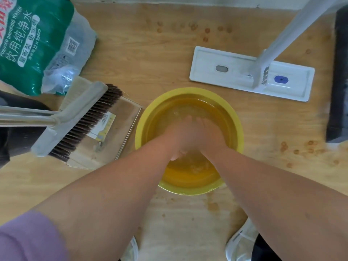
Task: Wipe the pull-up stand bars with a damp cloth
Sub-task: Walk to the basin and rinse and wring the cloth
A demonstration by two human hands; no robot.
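Note:
A yellow basin (140,129) holding water stands on the wooden floor in front of me. Both hands are dipped in the water, pressed side by side with the fingers pointing away from me. My left hand (178,136) and my right hand (209,134) close around a pale wet cloth (195,167). Only a blurred patch of it shows under the water below my wrists; the hands hide the rest. No pull-up stand bar is clearly in view.
A flat white mop head (226,68) with its slanted pole lies beyond the basin on the right. A broom (84,119) rests on a dustpan at left, behind it a green pack of bottled water (37,44). A long dark slab (339,76) runs along the right edge.

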